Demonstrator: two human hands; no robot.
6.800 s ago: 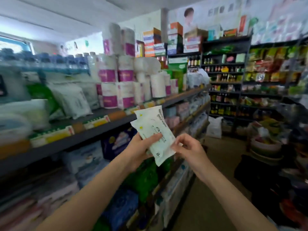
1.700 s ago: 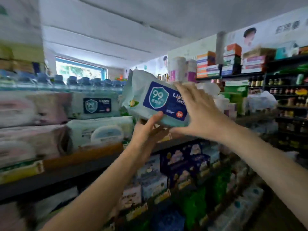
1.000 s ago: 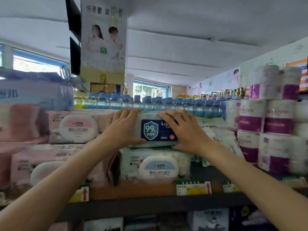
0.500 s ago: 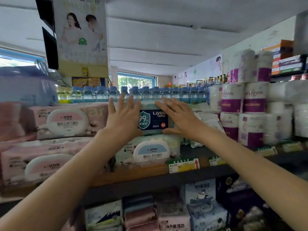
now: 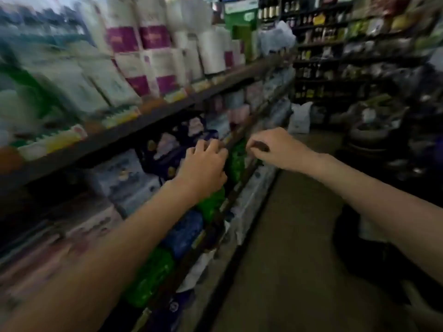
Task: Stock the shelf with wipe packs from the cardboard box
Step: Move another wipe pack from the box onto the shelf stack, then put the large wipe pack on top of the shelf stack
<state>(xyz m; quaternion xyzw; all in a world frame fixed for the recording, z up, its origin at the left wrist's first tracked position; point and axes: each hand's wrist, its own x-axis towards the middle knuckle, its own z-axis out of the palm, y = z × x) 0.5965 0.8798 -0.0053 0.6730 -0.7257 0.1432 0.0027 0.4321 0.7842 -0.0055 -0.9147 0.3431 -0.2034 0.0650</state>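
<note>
Wipe packs are in neither grip: left hand (image 5: 203, 164) and right hand (image 5: 275, 149) hang empty, fingers loosely curled, beside the dark metal shelf (image 5: 143, 127). Next likely fetching another pack; the cardboard box is unseen.

Paper rolls (image 5: 153, 37) along the shelf's (image 5: 148, 121) front edge wear thin glossy plastic wrap. The shelf edge looks dark and matt. Green packs (image 5: 148, 276) lower down shine like crinkled plastic film.
</note>
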